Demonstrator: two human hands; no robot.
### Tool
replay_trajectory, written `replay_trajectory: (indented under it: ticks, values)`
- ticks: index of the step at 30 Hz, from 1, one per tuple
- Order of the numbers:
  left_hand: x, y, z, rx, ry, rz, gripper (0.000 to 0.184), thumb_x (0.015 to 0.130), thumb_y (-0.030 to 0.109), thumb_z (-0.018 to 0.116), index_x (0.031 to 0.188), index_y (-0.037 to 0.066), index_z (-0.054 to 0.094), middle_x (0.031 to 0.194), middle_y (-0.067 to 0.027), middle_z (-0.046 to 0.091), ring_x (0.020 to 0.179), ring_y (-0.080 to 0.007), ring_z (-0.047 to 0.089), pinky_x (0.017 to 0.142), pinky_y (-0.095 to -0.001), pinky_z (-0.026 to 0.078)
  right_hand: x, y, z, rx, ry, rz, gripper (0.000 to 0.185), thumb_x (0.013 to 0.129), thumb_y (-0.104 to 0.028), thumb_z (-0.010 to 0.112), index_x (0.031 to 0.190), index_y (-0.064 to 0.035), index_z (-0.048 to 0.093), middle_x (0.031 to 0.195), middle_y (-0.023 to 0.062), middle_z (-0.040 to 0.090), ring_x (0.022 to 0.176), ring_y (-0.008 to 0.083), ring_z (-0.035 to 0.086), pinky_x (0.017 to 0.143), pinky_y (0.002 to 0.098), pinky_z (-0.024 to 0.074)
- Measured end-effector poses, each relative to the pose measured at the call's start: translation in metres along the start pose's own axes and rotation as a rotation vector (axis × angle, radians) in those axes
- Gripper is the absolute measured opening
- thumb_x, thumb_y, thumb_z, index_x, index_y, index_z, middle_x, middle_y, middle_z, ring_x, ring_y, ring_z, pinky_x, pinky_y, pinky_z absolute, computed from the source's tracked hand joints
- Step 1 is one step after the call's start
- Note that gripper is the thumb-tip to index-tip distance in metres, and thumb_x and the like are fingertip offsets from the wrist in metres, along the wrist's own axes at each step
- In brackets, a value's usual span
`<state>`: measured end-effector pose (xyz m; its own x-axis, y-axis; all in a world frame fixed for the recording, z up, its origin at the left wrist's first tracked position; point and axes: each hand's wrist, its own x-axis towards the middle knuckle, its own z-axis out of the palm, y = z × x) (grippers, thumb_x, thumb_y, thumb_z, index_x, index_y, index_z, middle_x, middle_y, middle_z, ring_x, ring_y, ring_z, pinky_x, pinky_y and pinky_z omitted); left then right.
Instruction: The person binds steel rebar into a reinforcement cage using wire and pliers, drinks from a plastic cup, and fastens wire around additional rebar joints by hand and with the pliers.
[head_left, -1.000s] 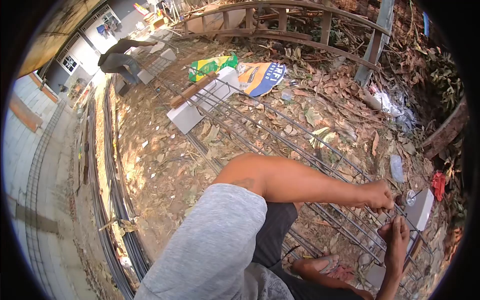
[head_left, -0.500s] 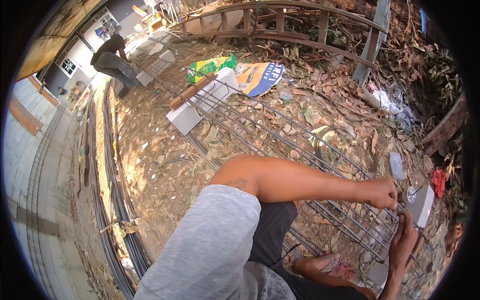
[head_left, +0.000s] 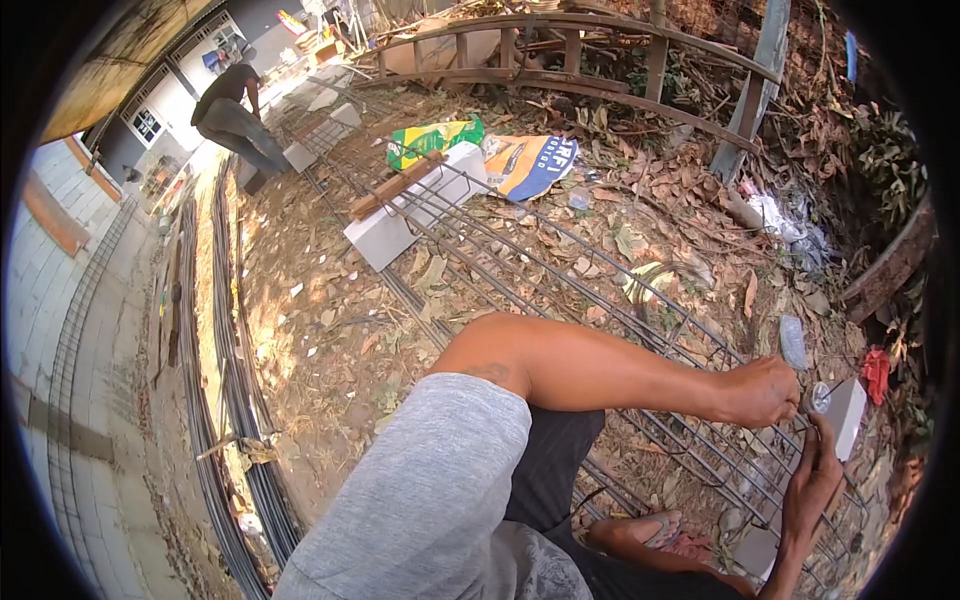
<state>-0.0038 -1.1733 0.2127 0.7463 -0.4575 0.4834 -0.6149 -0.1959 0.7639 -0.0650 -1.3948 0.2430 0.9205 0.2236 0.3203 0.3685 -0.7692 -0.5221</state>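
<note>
A long steel rebar cage (head_left: 560, 270) runs diagonally past my legs to the lower right. Near its close end my left hand (head_left: 762, 392) is closed in a fist just above the bars; what it grips is hidden. Below it, my right hand (head_left: 812, 485) reaches up to the same spot, fingers bent together against the bars; anything pinched there is too small to name. A small round shiny object (head_left: 819, 398) shows beside my left fingertips, in front of a pale block (head_left: 845, 420) under the cage end.
Another pale block (head_left: 385, 240) with a wooden strip (head_left: 400, 187) supports the cage farther off. Bundled rebar (head_left: 245, 430) lies along the left. A person (head_left: 235, 125) bends at the far end. Printed sacks (head_left: 530, 165) and a wooden frame (head_left: 590, 75) lie beyond.
My left fist has tilted slightly and my right hand has shifted a little beneath it. The round shiny object shows more clearly. The far person has straightened somewhat.
</note>
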Motion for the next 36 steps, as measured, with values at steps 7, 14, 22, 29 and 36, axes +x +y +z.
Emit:
replay_trajectory:
  ticks: [7,14,22,29,36]
  values:
    - [0.003,0.006,-0.002,0.302,-0.084,0.163,0.006,0.075,0.001,0.067,0.074,-0.002,0.072,0.068,-0.0273,0.065,0.068,-0.0443,0.069,0.062,-0.049,0.056,-0.001,-0.026,-0.021,-0.401,-0.085,-0.052,0.029,0.104,0.001,0.053,0.13,-0.0033,0.067,0.116,0.0207,0.073,0.104,0.0334,0.073,0.09,0.0402,0.0536]
    - [0.001,-0.011,0.007,0.534,-0.088,0.352,0.01,0.071,0.007,0.065,0.067,-0.002,0.067,0.066,-0.0245,0.066,0.065,-0.0427,0.069,0.056,-0.0493,0.055,-0.003,-0.009,-0.006,0.015,-0.051,-0.012,0.021,0.107,-0.008,0.054,0.118,0.0021,0.069,0.107,0.0218,0.073,0.099,0.0313,0.072,0.092,0.0395,0.0522]
    - [0.001,-0.011,0.007,0.584,-0.121,0.342,0.011,0.075,0.009,0.065,0.068,0.001,0.066,0.067,-0.0212,0.067,0.065,-0.04,0.07,0.054,-0.0485,0.054,-0.01,0.023,0.004,0.394,-0.113,0.249,0.028,0.109,-0.026,0.058,0.116,-0.0011,0.069,0.079,0.002,0.065,0.07,0.0093,0.058,0.067,0.0277,0.0445]
    - [0.007,-0.013,0.004,0.622,-0.12,0.445,0.012,0.076,0.011,0.065,0.069,0.002,0.067,0.067,-0.0187,0.067,0.067,-0.0377,0.071,0.054,-0.048,0.054,-0.007,0.031,-0.007,0.763,-0.305,0.46,0.028,0.107,-0.034,0.061,0.115,-0.0096,0.07,0.059,-0.0142,0.035,0.047,-0.0013,0.023,0.046,0.0226,0.0134]
    - [-0.001,-0.015,0.005,0.298,-0.237,0.18,0.016,0.084,0.012,0.07,0.088,-0.002,0.076,0.083,-0.0213,0.075,0.071,-0.0347,0.074,0.059,-0.0425,0.058,-0.008,0.023,0.004,0.412,-0.083,0.178,0.025,0.109,-0.023,0.059,0.115,-0.0005,0.067,0.083,-0.0026,0.06,0.076,0.005,0.051,0.069,0.0229,0.0395]
